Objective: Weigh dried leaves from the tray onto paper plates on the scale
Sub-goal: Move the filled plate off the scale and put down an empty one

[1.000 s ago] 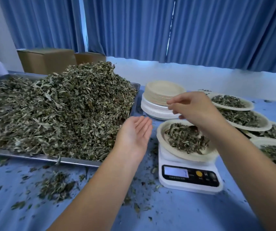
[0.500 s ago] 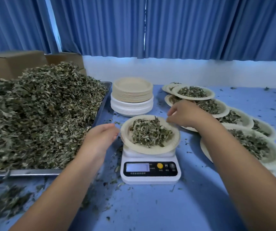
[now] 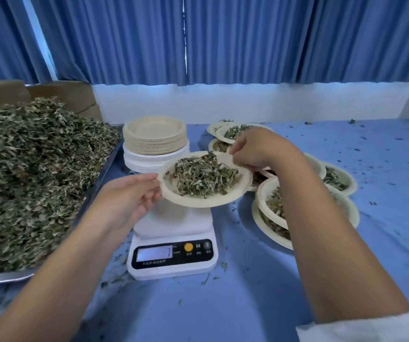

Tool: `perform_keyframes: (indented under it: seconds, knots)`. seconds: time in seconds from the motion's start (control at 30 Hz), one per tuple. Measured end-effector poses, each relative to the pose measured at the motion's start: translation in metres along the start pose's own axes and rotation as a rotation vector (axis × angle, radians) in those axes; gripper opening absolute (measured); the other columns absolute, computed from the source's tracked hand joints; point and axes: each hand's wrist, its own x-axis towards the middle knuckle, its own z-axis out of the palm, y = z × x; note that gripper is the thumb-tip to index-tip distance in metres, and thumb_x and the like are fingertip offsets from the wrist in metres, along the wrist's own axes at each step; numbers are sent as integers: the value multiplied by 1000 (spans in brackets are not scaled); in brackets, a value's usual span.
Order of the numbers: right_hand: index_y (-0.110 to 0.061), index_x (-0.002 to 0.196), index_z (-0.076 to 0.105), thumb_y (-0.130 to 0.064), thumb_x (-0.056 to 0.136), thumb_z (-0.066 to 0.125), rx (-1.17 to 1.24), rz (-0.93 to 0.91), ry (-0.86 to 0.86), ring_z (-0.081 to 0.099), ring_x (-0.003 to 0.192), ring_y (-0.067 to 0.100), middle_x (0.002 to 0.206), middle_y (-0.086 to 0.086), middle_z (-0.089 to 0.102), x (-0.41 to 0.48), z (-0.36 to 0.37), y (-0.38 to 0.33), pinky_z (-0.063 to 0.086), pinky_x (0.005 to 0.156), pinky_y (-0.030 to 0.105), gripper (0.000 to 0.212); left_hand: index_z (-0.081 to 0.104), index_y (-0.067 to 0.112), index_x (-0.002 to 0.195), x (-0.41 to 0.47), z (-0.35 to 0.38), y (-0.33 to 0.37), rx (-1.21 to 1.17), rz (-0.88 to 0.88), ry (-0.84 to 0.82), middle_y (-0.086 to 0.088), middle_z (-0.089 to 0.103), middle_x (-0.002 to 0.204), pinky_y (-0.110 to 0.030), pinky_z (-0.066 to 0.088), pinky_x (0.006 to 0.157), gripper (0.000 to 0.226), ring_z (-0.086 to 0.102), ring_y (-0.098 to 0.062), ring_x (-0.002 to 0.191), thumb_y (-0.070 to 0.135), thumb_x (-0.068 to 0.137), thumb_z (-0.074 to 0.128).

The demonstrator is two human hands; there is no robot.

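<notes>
A paper plate [image 3: 238, 191] heaped with dried leaves [image 3: 204, 175] hangs a little above the white scale [image 3: 173, 243], tilted slightly. My left hand [image 3: 129, 201] grips its left rim. My right hand [image 3: 257, 149] pinches its far right rim. The scale's platform is bare and its display shows a digit. A metal tray [image 3: 1, 277] on the left carries a big pile of dried leaves [image 3: 30, 174].
A stack of unused paper plates [image 3: 155, 141] stands behind the scale. Several filled plates [image 3: 339, 178] overlap on the blue table to the right, close under my right forearm. Cardboard boxes [image 3: 75, 97] sit at the back left. Leaf scraps litter the tablecloth [image 3: 346, 255].
Both hands closed on the filled plate's rim and lifted it off the scale. The camera view swung to the right.
</notes>
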Motion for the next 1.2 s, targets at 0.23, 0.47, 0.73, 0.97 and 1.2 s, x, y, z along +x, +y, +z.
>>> perform_keyframes:
  seconds: [0.23,0.47,0.73,0.97,1.2]
  knots:
    - [-1,118,65,1,85,47,50,239,185,48,76,25,91,13,58,3,-37,68,39,67,30,37,64,5,82,7,95,-9,48,-39,-114,-3,64,58,-15,54,59,13,57,-5,51,-7,86,59]
    - [-9,69,49,-5,88,49,73,399,276,41,58,25,69,11,48,4,-46,106,39,57,32,19,62,2,99,18,148,-30,-13,-101,-122,-10,67,78,-16,55,63,17,60,-10,61,-9,85,59]
    - [-11,56,28,3,81,41,55,465,282,25,46,19,54,6,26,2,-46,114,23,48,23,31,72,26,49,18,153,-50,82,-10,-150,7,71,64,-15,56,67,51,63,-6,67,-5,85,57]
    - [-12,58,27,0,83,41,73,468,315,25,49,19,56,5,27,5,-44,112,22,48,25,31,69,18,100,23,152,-54,90,-8,-126,-1,72,91,-24,55,81,17,67,-9,80,9,86,62]
    - [-14,61,29,-16,89,47,99,363,389,35,60,24,60,3,31,15,-38,92,31,57,28,34,61,26,93,24,153,-56,183,52,-106,1,69,104,-36,47,99,13,63,-15,103,15,86,60]
